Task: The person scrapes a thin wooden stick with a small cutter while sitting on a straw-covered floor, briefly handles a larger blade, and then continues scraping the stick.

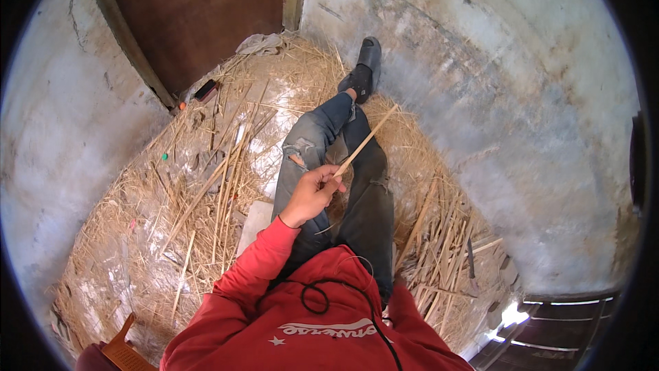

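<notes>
My left hand (317, 191) is raised over my legs, its fingers closed round one end of a pale, thin wooden stick (371, 136). The stick slants up and away to the right, with its far tip above the straw. Below the hand, a thin curled shaving or strip (322, 232) shows against my dark jeans. My right sleeve (414, 309) reaches down at my right side, and the hand at its end is out of sight. Close to that sleeve lies a heap of split sticks (446, 247), with a dark, narrow blade-like tool (471, 258) among them.
Straw (137, 213) covers the floor, with more long sticks (230, 186) on the left. A dark brush-like block (206, 89) lies by the brown door (199, 7). A pale wall (494, 110) rises close on the right. An orange-brown object (127, 347) stands at lower left.
</notes>
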